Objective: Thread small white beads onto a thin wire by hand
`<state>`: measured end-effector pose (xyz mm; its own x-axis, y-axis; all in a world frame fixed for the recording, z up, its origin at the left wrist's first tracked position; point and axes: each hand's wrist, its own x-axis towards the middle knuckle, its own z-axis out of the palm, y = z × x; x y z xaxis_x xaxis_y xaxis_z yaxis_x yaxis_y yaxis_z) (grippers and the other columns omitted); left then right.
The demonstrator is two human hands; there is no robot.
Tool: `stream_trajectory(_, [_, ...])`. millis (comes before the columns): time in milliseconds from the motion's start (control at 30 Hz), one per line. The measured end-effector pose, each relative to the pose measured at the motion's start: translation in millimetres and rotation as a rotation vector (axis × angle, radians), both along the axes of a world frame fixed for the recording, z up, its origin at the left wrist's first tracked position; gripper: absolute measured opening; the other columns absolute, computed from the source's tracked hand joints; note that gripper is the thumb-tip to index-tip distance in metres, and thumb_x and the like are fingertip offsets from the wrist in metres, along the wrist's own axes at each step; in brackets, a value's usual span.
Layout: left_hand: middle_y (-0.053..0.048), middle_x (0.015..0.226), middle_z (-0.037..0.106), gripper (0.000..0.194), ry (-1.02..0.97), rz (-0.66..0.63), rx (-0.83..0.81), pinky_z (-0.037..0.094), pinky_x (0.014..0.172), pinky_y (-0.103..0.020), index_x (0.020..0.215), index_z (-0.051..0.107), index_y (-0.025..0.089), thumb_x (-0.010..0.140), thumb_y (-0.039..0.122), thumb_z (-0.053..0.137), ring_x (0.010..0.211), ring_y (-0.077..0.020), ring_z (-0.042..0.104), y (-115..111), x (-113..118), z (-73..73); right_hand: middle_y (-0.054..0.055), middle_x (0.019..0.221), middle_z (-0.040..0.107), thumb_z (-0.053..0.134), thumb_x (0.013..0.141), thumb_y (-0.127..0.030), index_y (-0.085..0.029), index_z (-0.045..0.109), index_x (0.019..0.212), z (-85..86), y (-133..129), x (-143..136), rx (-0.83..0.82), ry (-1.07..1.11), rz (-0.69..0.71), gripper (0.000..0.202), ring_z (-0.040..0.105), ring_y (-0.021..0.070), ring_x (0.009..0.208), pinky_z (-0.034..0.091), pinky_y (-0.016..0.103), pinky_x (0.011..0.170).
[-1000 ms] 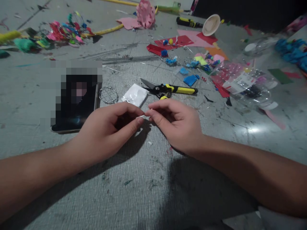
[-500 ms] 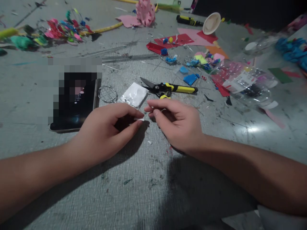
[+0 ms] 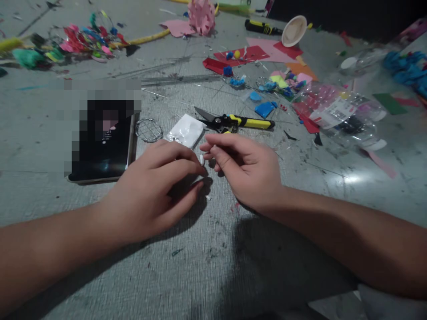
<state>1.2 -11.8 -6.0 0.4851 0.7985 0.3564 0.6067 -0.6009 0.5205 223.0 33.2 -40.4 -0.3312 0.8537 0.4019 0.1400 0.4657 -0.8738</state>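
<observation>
My left hand is low over the grey tabletop, its thumb apart from the bent fingers. A small white piece shows at its fingertips, close to those of my right hand; which hand bears it is unclear. My right hand has thumb and fingers drawn together in a pinch, and what lies between them is hidden. Just beyond the hands are a white packet in clear plastic and yellow-and-black pruning shears. Left of the packet lies a round wire frame.
A dark-screened phone lies left of my left hand. Blue clay, red paper and a clear plastic container spread to the right. Farther back are a paper cup, a pink paper shape and colourful wire pieces.
My left thumb and index finger have parted, and the hand has shifted slightly. The white piece, earlier between them, now shows upright nearer my right fingertips. My right hand has barely moved.
</observation>
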Motion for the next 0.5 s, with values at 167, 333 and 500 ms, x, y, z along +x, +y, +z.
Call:
stream_trajectory(167, [-0.009,0.109,0.079,0.009,-0.036,-0.005,-0.066,0.06,0.089,-0.04,0.106,0.073,0.024,0.099,0.023,0.067,0.099,-0.0251,0.075,2,0,1.6,0.001,0.092,0.084,0.081,0.102,-0.035,-0.021,0.082,0.104,4.3,0,1,-0.007,-0.006,0.016,0.014,0.077,0.0145,0.081,0.064,0.028,0.074])
stream_trajectory(333, [-0.011,0.116,0.076,0.013,0.042,0.121,0.161,0.059,0.096,-0.047,0.108,0.072,0.026,0.096,0.023,0.071,0.106,-0.0303,0.074,-8,0,12.7,0.0,0.084,0.079,0.066,0.112,-0.038,-0.02,0.078,0.101,10.9,-2,2,0.027,-0.01,0.027,0.025,0.074,0.012,0.078,0.059,0.026,0.073])
stream_trajectory(500, [0.0,0.098,0.08,0.013,-0.068,0.163,0.061,0.059,0.077,-0.033,0.105,0.075,0.031,0.097,0.023,0.071,0.083,-0.02,0.074,-12,2,18.7,-0.002,0.088,0.077,0.078,0.105,-0.032,-0.021,0.075,0.1,15.2,-3,2,0.176,-0.001,0.078,0.013,0.07,0.0106,0.077,0.057,0.025,0.073])
